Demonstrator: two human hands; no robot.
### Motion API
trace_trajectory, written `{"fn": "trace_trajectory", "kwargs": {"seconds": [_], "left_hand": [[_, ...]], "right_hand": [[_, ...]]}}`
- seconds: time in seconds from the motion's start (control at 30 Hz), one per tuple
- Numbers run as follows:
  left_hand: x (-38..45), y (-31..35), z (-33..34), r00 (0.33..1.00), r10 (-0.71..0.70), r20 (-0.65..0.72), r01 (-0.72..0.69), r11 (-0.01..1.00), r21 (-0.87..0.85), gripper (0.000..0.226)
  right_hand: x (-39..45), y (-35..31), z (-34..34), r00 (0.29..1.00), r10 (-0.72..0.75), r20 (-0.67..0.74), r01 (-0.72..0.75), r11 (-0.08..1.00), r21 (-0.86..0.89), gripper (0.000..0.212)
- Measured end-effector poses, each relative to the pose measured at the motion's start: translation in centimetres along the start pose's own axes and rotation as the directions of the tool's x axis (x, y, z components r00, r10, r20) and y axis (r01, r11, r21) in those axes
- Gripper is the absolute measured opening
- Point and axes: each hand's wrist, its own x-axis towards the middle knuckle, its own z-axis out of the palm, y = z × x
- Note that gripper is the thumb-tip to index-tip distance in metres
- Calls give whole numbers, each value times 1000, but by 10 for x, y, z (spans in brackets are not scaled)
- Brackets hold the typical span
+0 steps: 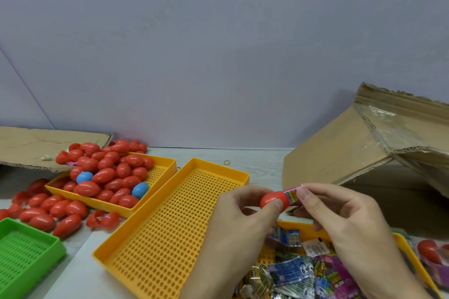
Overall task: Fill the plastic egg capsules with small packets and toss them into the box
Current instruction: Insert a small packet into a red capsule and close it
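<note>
Left hand [239,209] grips red capsule half [273,199] at lower centre of frame; right hand [337,213] pinches pink packet [292,194], end at capsule mouth. Judged: filling step under way, closing and toss to cardboard box [340,153], right of frame, not yet done. Many glossy, smooth red eggs [104,175] heaped in perforated yellow tray [167,165], left. Crinkly foil packets [289,272] in tray, lower right. Much left.

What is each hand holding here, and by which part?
Left hand grips the red plastic egg capsule half around its rounded end. Right hand pinches the small pink packet by its outer end, at the capsule's mouth.
</note>
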Motion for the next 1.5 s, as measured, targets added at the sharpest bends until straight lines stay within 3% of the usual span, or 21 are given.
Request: {"fn": "trace_trajectory", "kwargs": {"seconds": [0.2,0.33,0.5,0.87,1.17,1.37,1.5], "left_hand": [[-1,1,0,999,-43,23,44,997,-57,4],[-1,1,1,999,-30,14,31,995,-91,22],[-2,2,3,999,40,-30,-41,999,-30,14],[-2,2,7,993,95,-70,-89,992,86,36],[-2,0,9,989,143,-49,-139,988,73,39],[-1,2,9,988,147,-46,-148,989,-15,18],[0,1,8,989,139,-45,-141,989,-51,21]], "right_hand": [[0,2,1,1000,-8,-3,8,1000,16,15],[0,1,1,1000,-22,3,22,1000,14,19],[-2,0,1,998,-46,39,46,999,-4,20],[-3,-3,2,997,-71,-22,70,997,-35,15],[-2,-2,2,994,-69,-90,65,997,-41,12],[-2,-2,2,992,-82,-99,79,996,-37,15],[-3,-2,2,990,-98,-98,93,994,-54,16]]}}
